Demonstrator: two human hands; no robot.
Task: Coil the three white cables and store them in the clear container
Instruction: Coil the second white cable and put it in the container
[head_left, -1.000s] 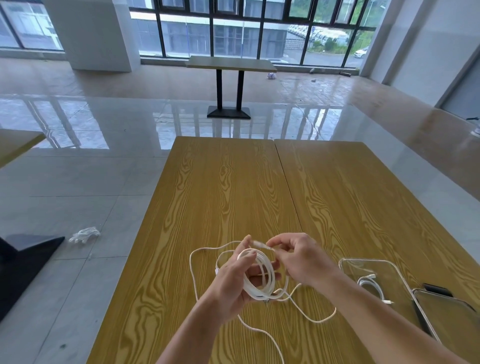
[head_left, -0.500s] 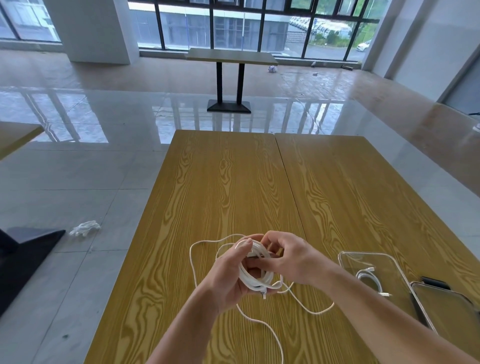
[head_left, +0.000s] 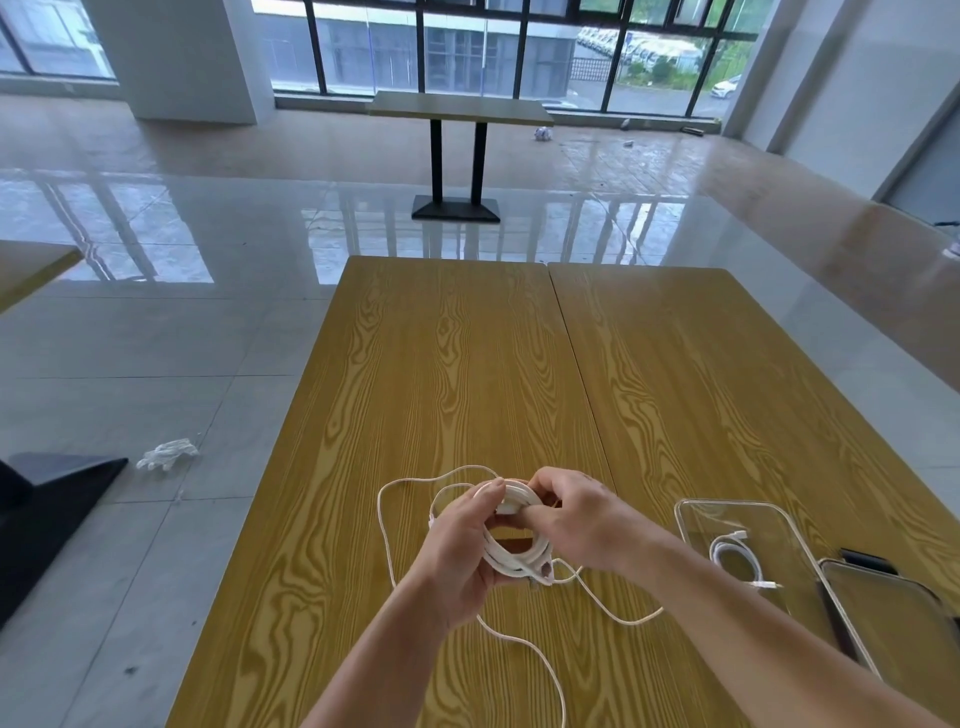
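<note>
Gripping the white cable coil (head_left: 511, 553): left hand (head_left: 460, 545); right hand (head_left: 576, 519).

One view only, head camera, worn on me: wide-angle, facing forward and tilted down over my wooden table (head_left: 467, 374), with straight lines bowed toward the frame edges. Near field, close: my left hand (head_left: 460, 551) and right hand (head_left: 576, 525) low in the centre, forearms entering from the bottom edge. Far field: glossy floor (head_left: 171, 332), a second table (head_left: 460, 106) and the window wall (head_left: 519, 47) along the top; no second view shares the scene.
</note>
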